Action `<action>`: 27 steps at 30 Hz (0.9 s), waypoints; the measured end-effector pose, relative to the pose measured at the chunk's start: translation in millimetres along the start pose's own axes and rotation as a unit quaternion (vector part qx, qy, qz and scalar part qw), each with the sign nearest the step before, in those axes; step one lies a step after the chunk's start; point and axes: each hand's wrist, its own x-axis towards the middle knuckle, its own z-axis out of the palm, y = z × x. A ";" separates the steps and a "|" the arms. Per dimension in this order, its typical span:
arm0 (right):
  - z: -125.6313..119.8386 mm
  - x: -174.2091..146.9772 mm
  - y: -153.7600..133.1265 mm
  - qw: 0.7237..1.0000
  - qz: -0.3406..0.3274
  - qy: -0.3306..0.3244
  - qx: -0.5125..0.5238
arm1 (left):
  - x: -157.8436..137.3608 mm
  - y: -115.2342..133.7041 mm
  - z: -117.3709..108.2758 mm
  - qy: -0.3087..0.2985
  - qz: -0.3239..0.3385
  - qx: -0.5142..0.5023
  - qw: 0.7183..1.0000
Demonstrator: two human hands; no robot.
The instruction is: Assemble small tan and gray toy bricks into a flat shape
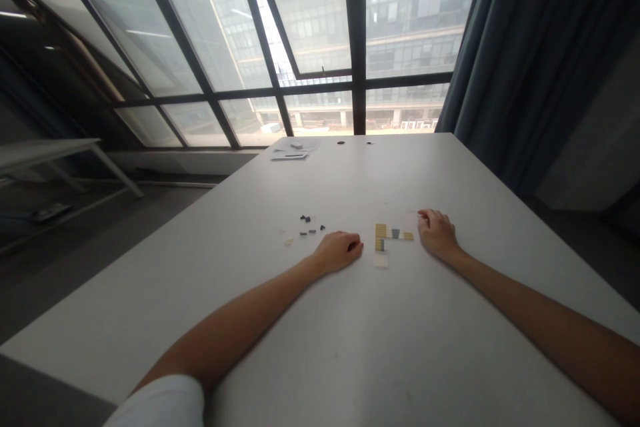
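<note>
My left hand rests on the white table with its fingers curled into a loose fist, and nothing shows in it. Just right of it lies a flat arrangement of small tan and grey pieces, like small building bricks, forming a bent shape. A pale square piece lies at its near end. On the far side of this arrangement, my right hand lies on the table, its fingers loosely bent and slightly apart. By its fingertips there is a faint pale patch, too indistinct to name.
Several small dark pieces and a cream piece lie left of my left hand. Papers with a small white object lie at the table's far left corner. Beyond are windows and a dark curtain.
</note>
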 end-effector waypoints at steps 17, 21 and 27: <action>1.3 0.0 0.6 1.000 0.003 0.006 0.005 | -0.5 0.7 -0.7 0.001 -0.001 -0.002 1.000; 1.0 0.0 0.2 1.000 0.004 0.000 0.002 | -0.5 1.2 -3.3 -0.007 -0.003 -0.010 1.000; 0.2 -0.2 -0.8 1.000 0.008 -0.002 0.001 | -0.4 0.9 -6.5 -0.014 0.003 -0.012 1.000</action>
